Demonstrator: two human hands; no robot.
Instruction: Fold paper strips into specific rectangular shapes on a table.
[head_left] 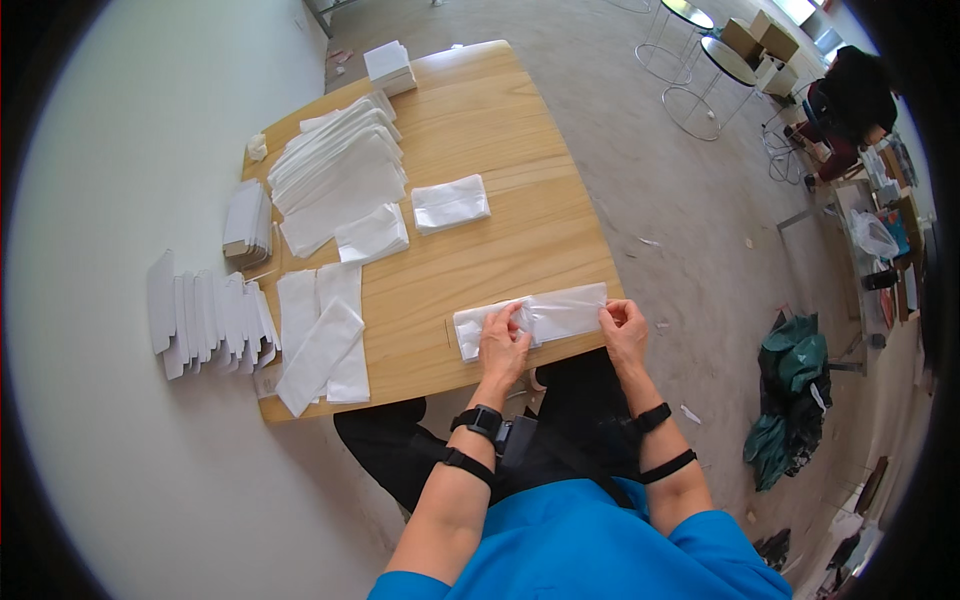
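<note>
At the table's near edge lies a long, thin white sheet (568,310), folded and slightly see-through at its right part. My left hand (503,345) rests on its left half, fingers curled and thumb and forefinger gathering the material. The right end of the sheet is pinched between the thumb and fingers of my right hand (625,330). Beyond my hands sits a small white folded stack (451,204). Further left a large fanned pile of white sheets (340,165) is spread out, with a shorter folded piece (373,235) at its near end.
Crossed white strips (325,345) lie at the table's near left. White flat cartons (215,320) stand in a row beside them, with another carton stack (248,222) behind. A white block of cards (390,68) sits at the far edge. Right of the wooden table (500,130), a green bag (790,390) lies on the floor.
</note>
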